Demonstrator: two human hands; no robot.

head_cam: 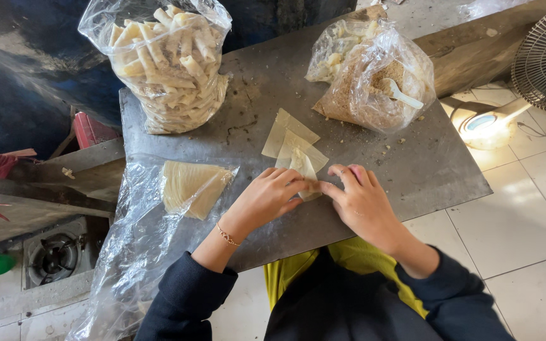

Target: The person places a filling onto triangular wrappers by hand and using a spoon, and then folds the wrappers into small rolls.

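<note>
while the thin wrapper sheet (303, 169) is pinched between both sets of fingertips, it looks fragile enough to tear if the fingers pull apart or press too hard, and any filling inside could spill onto the metal tabletop (412, 164). going left to right: a stack of wrappers (191, 184) lies on loose plastic just left of the left hand (266, 199), which is curled with its fingertips gripping the sheet's left edge. the sheet sits between the hands, touching both, at the near end of a few more sheets (289, 136). the right hand (361, 202) is closed in a pinch on its right edge. behind are a bag of rolled pieces (169, 63) and a bag of crumbly filling (374, 82) with a white spoon (402, 93).
</note>
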